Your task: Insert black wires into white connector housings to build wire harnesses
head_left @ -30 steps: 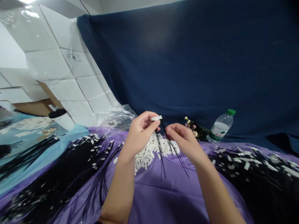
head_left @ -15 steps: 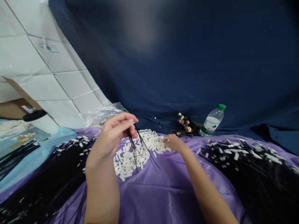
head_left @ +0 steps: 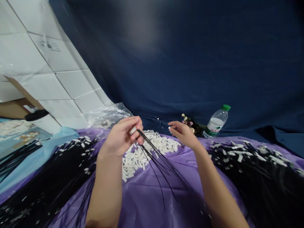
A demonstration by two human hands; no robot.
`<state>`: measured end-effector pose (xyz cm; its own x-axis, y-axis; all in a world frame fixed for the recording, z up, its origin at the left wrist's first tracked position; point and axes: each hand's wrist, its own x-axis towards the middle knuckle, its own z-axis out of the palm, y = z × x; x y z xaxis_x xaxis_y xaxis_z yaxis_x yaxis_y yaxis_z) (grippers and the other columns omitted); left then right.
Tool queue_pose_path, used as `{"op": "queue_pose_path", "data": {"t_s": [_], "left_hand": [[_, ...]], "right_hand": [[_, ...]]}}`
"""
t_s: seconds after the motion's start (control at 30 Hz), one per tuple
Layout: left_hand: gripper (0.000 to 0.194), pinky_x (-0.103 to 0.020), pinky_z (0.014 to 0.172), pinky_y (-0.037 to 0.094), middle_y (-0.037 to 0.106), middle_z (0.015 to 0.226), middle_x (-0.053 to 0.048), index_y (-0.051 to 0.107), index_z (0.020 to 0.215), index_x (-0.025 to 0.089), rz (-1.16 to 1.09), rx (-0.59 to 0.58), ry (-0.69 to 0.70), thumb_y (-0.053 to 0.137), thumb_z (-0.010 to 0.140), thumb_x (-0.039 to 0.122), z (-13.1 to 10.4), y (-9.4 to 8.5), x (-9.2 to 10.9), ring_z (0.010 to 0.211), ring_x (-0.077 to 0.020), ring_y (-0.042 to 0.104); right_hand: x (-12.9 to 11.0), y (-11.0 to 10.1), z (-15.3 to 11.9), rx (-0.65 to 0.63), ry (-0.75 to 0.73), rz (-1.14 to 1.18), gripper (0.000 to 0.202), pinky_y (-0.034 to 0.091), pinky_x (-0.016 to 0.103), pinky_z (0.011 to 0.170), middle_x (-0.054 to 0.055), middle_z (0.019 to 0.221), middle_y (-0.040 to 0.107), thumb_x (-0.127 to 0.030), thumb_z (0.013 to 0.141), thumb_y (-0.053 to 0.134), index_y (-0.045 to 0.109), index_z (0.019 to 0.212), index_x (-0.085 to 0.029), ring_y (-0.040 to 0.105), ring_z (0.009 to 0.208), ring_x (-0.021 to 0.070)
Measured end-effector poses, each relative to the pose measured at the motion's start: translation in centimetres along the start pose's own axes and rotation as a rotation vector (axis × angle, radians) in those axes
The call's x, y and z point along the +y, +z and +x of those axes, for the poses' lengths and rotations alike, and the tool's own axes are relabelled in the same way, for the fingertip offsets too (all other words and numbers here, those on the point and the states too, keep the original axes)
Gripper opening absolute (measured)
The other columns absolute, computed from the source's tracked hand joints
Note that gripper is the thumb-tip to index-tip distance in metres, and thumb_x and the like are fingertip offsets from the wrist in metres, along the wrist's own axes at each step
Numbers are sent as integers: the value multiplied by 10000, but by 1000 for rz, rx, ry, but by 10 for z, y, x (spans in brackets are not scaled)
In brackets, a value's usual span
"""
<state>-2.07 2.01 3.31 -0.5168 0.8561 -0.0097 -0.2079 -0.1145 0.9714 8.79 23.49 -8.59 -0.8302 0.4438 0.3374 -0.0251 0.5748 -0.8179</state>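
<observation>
My left hand [head_left: 120,136] is closed around a bunch of thin black cords [head_left: 156,153]. They fan out down and to the right from its fingers, and a small white piece [head_left: 133,130] shows at their upper end. To the right, my right hand [head_left: 184,134] pinches another small white piece [head_left: 169,128] between thumb and fingers, raised a little over the heap. Below and between both hands lies a pile of small white rectangular pieces [head_left: 133,163] on purple sheeting [head_left: 147,202].
Black cords with white ends lie in a left bundle [head_left: 52,177] and a right bundle [head_left: 266,180]. A water bottle [head_left: 215,124] stands behind, beside small flowers [head_left: 187,122]. Clear plastic [head_left: 106,115] lies near the tiled wall [head_left: 68,82]; a dark blue cloth [head_left: 190,63] hangs at the back.
My right hand has lifted from the pile's right side with a white piece in its fingertips. My left hand has turned, so the cords now slant further right.
</observation>
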Motion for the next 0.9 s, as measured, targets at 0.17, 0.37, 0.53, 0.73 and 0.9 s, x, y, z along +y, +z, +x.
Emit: {"op": "queue_pose_path", "data": {"t_s": [0.17, 0.37, 0.53, 0.73, 0.9], "left_hand": [[251, -250, 504, 483, 313, 414, 48, 501, 571, 153, -4, -150, -111, 544, 805, 233, 19, 13, -19, 381, -73, 373], [232, -281, 583, 503, 362, 439, 54, 499, 641, 158, -85, -248, -188, 561, 824, 287, 30, 22, -39, 411, -91, 459], [285, -334, 650, 526, 337, 461, 70, 492, 693, 168, -122, -280, -242, 549, 853, 397, 32, 29, -51, 411, -83, 440], [232, -236, 535, 491, 292, 522, 75, 504, 708, 159, -185, -268, -236, 567, 855, 327, 31, 29, -54, 407, -43, 368], [164, -113, 382, 287, 460, 671, 24, 540, 741, 125, -244, -201, -205, 623, 815, 245, 30, 30, -52, 423, 6, 316]], "right_hand": [[-64, -8, -20, 49, -93, 492, 232, 461, 251, 618, 8, 814, 607, -357, 846, 604, 637, 1032, -222, 574, 693, 118], [-91, 2, -30, 71, -98, 570, 137, 463, 247, 639, 15, 781, 648, -292, 820, 653, 612, 918, -206, 604, 728, 127], [-87, -1, -29, 107, -83, 535, 157, 477, 257, 639, 30, 796, 663, -311, 824, 653, 596, 920, -201, 634, 761, 151], [-86, -4, -28, 123, -87, 525, 154, 466, 246, 616, 16, 756, 640, -304, 821, 659, 587, 905, -197, 611, 728, 132], [-86, -3, -28, 102, -75, 529, 163, 478, 270, 631, 24, 773, 638, -322, 824, 653, 586, 909, -201, 621, 758, 149]]}}
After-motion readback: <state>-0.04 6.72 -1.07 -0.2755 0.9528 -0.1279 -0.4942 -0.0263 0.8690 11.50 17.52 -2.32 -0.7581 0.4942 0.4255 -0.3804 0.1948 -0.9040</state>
